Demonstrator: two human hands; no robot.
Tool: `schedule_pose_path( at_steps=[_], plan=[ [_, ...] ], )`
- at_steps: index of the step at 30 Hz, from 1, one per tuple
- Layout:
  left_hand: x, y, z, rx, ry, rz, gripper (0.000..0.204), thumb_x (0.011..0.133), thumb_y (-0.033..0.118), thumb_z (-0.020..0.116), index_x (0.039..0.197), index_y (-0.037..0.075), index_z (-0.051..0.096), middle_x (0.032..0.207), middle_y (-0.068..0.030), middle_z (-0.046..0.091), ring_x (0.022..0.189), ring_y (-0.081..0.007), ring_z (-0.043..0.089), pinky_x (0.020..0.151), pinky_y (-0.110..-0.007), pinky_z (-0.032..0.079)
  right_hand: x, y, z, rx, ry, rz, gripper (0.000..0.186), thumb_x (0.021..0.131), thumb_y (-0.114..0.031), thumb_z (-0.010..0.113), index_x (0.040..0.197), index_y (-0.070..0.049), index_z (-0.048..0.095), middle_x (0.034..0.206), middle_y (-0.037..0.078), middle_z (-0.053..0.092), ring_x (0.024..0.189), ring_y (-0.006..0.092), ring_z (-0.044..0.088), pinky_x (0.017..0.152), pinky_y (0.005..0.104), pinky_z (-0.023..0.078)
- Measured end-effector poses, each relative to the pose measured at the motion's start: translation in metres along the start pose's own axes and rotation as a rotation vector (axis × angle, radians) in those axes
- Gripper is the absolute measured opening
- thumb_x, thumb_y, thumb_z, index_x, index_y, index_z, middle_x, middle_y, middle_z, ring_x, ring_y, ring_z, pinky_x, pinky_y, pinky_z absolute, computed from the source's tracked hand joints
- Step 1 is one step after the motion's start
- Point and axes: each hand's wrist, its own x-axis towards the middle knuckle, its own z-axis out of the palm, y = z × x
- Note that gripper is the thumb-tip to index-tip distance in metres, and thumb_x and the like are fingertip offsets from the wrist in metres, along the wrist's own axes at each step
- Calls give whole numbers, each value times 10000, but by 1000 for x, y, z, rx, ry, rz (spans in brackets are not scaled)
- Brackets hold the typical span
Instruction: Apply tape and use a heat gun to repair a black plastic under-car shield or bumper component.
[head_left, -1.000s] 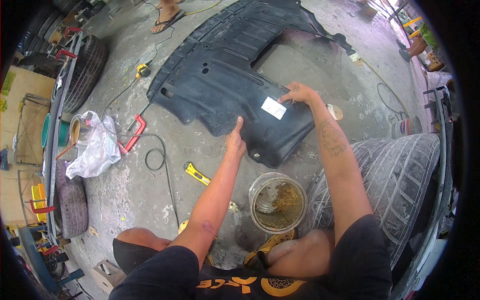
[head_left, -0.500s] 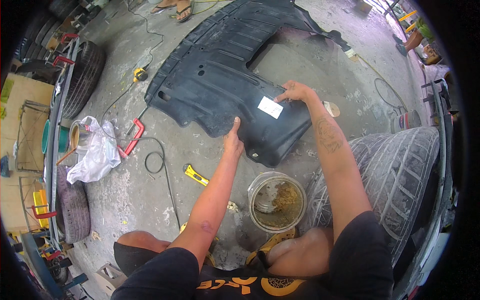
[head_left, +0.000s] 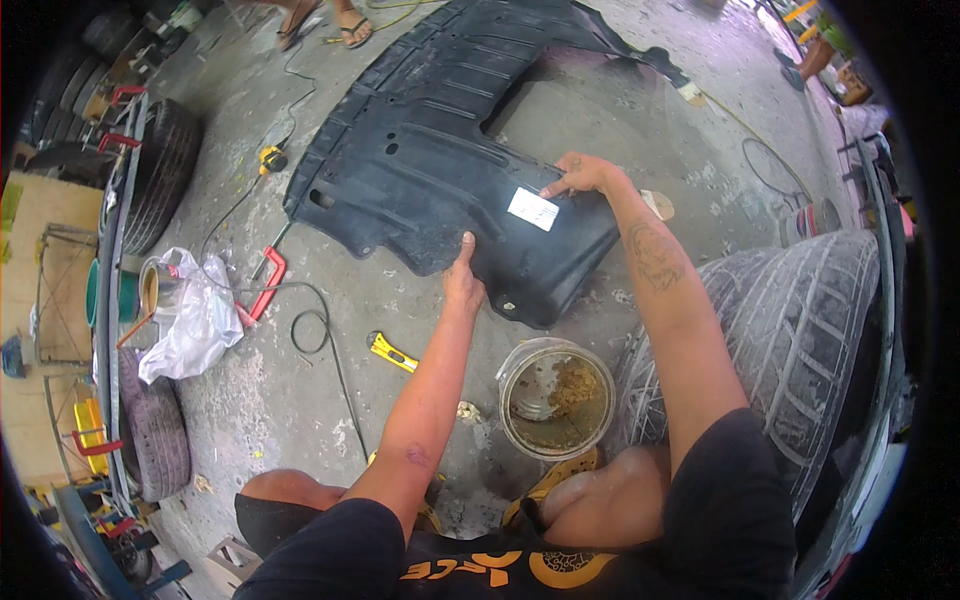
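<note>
A large black plastic car undertray [head_left: 430,200], ribbed and U-shaped, stretches away in front of me above the concrete floor. My left hand [head_left: 464,277] grips its near edge, thumb on top and the fingers mostly hidden beneath. On the inner edge of the same panel, my right hand [head_left: 585,174] is closed with its thumb pressing next to a white paper label [head_left: 534,209]. The far end of the undertray bends to the right. Whether its far part rests on the floor, I cannot tell.
Close below the panel stands a dirty bucket [head_left: 556,400]. A yellow utility knife [head_left: 392,352] lies left of it. Tires [head_left: 760,340] fill the right side. A red clamp [head_left: 266,285], a white plastic bag [head_left: 195,325] and a cable are leftward. Another person's sandalled feet [head_left: 355,28] stand at the back.
The whole view has shifted slightly, and the undertray sits a little further left in it. Both hands keep the same hold. At the back, the other person's feet show at a different spot.
</note>
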Motion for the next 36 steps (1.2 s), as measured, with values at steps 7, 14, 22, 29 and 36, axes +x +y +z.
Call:
schedule_pose_path(
  at_steps=[7,14,22,29,36],
  plan=[
    [7,-2,-6,3,-29,-13,455,890,118,698,1293,21,511,1282,-117,565,1152,-278,561,986,-429,472,10,12,-23,125,-213,-8,833,664,-328,854,1335,23,506,1258,124,598,983,215,650,888,368,488],
    [9,0,-8,57,-18,72,456,901,182,694,1256,-37,510,1244,-153,592,1126,-308,585,991,-462,465,19,18,-17,184,-284,-62,729,722,-257,826,1336,-8,521,1209,77,640,1012,200,647,963,360,434],
    [2,2,1,27,-10,-55,497,900,219,695,1293,-9,492,1253,-138,586,1144,-312,568,1016,-460,453,4,8,-25,104,-306,-102,489,770,-224,790,1177,-1,636,940,58,679,883,158,628,832,275,474],
    [2,-3,-5,-2,-29,80,513,873,173,732,1304,3,510,1281,-87,569,1162,-247,545,1004,-403,446,-17,-5,-21,235,-265,-102,516,692,-250,829,1142,-52,674,991,49,691,936,169,614,831,337,468],
    [-11,15,5,3,23,22,488,861,146,741,1281,18,527,1277,-102,569,1154,-253,550,1005,-398,444,-37,-41,-13,7,-127,-64,437,669,-170,835,1059,-34,690,899,13,688,817,138,615,753,293,474]
  ],
)
